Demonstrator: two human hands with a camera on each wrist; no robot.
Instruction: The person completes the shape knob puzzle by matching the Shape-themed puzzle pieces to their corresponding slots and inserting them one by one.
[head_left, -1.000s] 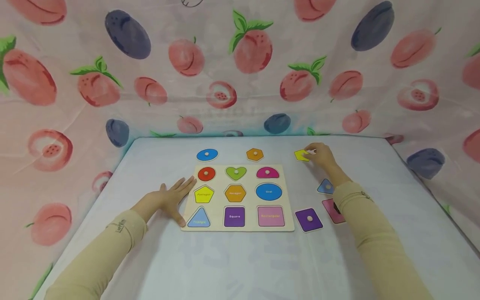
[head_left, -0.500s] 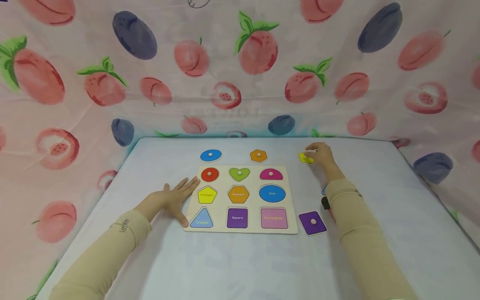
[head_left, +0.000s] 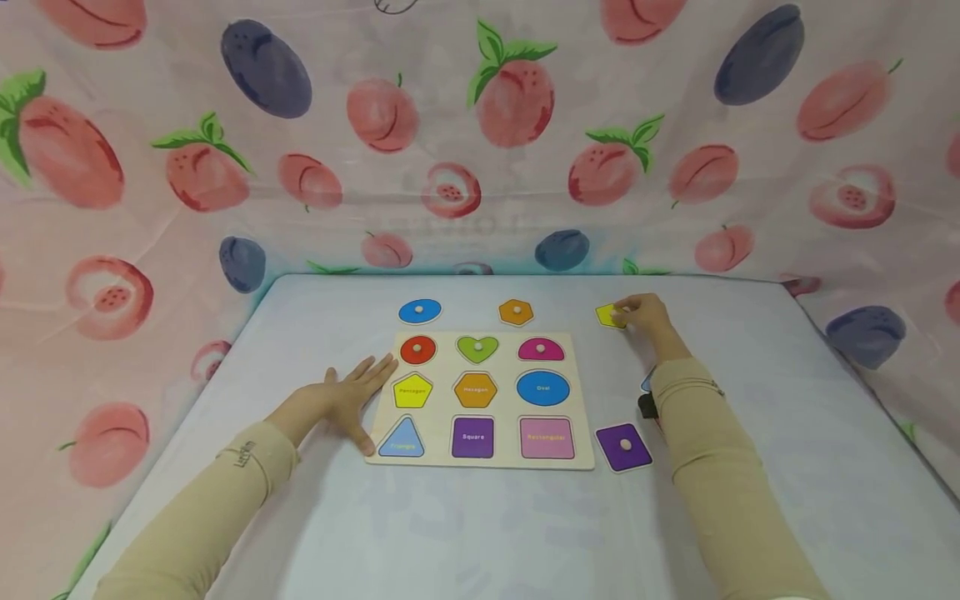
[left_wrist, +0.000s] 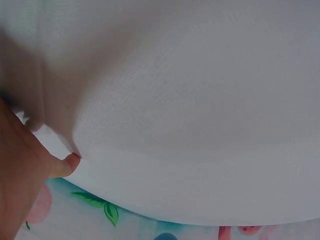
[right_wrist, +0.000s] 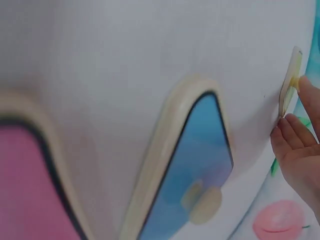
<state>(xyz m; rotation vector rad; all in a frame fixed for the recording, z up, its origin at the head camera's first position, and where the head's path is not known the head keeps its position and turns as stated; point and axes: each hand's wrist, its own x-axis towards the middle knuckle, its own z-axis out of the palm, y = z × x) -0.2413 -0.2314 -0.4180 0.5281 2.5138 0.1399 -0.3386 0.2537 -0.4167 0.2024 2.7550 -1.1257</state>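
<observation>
A wooden puzzle board (head_left: pixel 435 462) with printed shapes lies flat on the table. My left hand (head_left: pixel 351 402) rests on its left edge, fingers spread; the left wrist view shows part of this hand (left_wrist: pixel 30 175) and its thumb, but no board. At the far right, a yellow pentagon puzzle piece (head_left: pixel 606 316) lies on the table. The fingers of my right hand (head_left: pixel 645 315) pinch at its small knob. From the right wrist, the hand (right_wrist: pixel 300 145) appears at the piece's edge and knob. Red circle (head_left: pixel 417 350), green heart (head_left: pixel 477 349) and magenta half-circle (head_left: pixel 541 350) pieces sit in the board's top row.
Behind the board lie a blue oval piece (head_left: pixel 420 312) and an orange hexagon piece (head_left: pixel 516 312). A purple square piece (head_left: pixel 625 447) is at its right. Under my right arm are a blue triangle piece (right_wrist: pixel 200 150) and a pink piece (right_wrist: pixel 30 185). Fruit-print fabric (head_left: pixel 480 217) hangs behind.
My right hand has drawn slightly back and right at the yellow pentagon, so more of the piece and its knob shows. The left hand holds its place on the board; the head view shifted slightly.
</observation>
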